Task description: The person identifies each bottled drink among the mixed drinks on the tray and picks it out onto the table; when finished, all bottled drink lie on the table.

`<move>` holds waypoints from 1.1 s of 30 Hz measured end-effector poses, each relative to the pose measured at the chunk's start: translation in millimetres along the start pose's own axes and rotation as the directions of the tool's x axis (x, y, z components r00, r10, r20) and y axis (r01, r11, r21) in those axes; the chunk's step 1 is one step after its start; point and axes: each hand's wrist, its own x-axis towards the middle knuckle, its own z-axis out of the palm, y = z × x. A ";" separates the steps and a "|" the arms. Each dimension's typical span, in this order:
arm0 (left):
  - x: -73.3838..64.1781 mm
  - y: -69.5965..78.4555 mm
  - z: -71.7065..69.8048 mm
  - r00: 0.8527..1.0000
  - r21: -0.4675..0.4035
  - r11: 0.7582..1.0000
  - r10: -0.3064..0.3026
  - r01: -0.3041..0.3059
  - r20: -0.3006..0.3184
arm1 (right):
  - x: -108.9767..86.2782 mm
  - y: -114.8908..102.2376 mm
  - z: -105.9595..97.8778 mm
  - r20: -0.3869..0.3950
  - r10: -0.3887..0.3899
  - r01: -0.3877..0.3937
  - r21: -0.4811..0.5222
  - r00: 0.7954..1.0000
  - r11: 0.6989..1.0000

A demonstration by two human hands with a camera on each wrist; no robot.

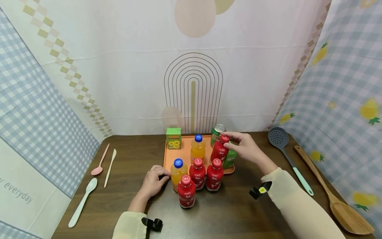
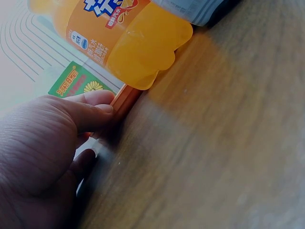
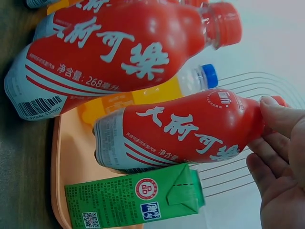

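Note:
My right hand [image 1: 244, 146] holds a red cola bottle [image 1: 219, 151] by its neck, just under the cap. That bottle leans over the right part of an orange tray [image 1: 185, 154]; I cannot tell whether its base touches the tray. Beside it is a green carton [image 3: 133, 198]. My left hand [image 1: 153, 182] pinches the tray's rim [image 2: 125, 102] at the near left between thumb and finger. An orange soda bottle [image 1: 179, 174] with a blue cap stands close to the left fingers. Three more red cola bottles, the foremost one [image 1: 186, 194] included, stand upright along the tray's near side.
On the tray are a green juice box [image 1: 173, 139], another orange soda bottle [image 1: 198, 150] and a green can [image 1: 217, 133]. Spoons [image 1: 82, 204] and a knife [image 1: 110, 167] lie at left. A slotted skimmer [image 1: 279, 137] and a wooden turner [image 1: 347, 212] lie at right.

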 end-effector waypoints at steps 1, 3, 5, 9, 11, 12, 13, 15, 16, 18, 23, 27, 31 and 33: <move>-0.1 0.0 -0.1 1.000 0.001 1.000 -0.003 0.003 0.001 | -2.4 -1.9 -0.8 -0.003 0.000 0.000 -0.001 1.000 1.000; -0.2 0.1 -0.1 1.000 0.000 1.000 -0.005 0.005 0.003 | -7.2 -4.7 -2.5 -0.007 0.003 -0.003 -0.005 1.000 1.000; -0.6 0.1 -0.2 1.000 -0.001 1.000 -0.010 0.010 0.006 | -12.0 -6.7 -3.7 -0.009 0.013 -0.013 -0.003 1.000 1.000; -0.8 0.5 -0.5 1.000 -0.006 1.000 -0.015 0.015 0.013 | -21.8 -10.6 -6.1 -0.019 0.039 -0.039 0.012 0.999 0.999; -0.5 0.7 -0.7 1.000 -0.009 1.000 -0.016 0.016 0.014 | -27.0 -12.6 -7.9 -0.027 0.040 -0.039 0.012 0.999 0.999; -0.4 0.9 -1.0 1.000 -0.010 1.000 -0.016 0.016 0.015 | -30.0 -13.2 -9.0 -0.032 0.037 -0.037 0.006 0.999 0.999; -0.2 1.2 -1.3 1.000 -0.013 1.000 -0.018 0.018 0.016 | -33.3 -13.7 -10.1 -0.035 0.032 -0.032 0.000 0.999 0.999; 0.1 1.2 -1.7 1.000 -0.015 1.000 -0.020 0.020 0.019 | -40.3 -13.1 -12.4 -0.039 0.033 -0.033 -0.007 0.999 0.999; 0.2 1.3 -1.9 1.000 -0.018 1.000 -0.021 0.022 0.019 | -44.0 -12.6 -13.5 -0.040 0.031 -0.031 -0.009 0.999 0.999; 0.4 1.4 -2.4 0.999 -0.017 0.999 -0.028 0.028 0.019 | -51.6 -11.4 -15.3 -0.039 0.029 -0.029 -0.009 0.999 1.000; 0.1 0.5 -1.9 0.999 -0.011 0.999 -0.046 0.046 0.017 | -71.5 -9.6 -15.2 -0.024 0.029 -0.029 0.003 0.999 1.000; 0.5 -0.1 -1.8 0.998 -0.010 0.998 -0.054 0.054 0.023 | -84.9 -10.6 -11.5 0.003 0.032 -0.032 0.008 0.999 0.999; 1.0 -0.2 -1.9 0.998 -0.012 0.999 -0.053 0.053 0.034 | -96.3 -11.9 -5.1 0.035 0.034 -0.034 0.014 0.999 0.999; 1.3 0.0 -1.8 0.998 -0.011 0.999 -0.047 0.048 0.038 | -100.8 -12.8 -0.8 0.055 0.026 -0.028 0.030 0.998 0.999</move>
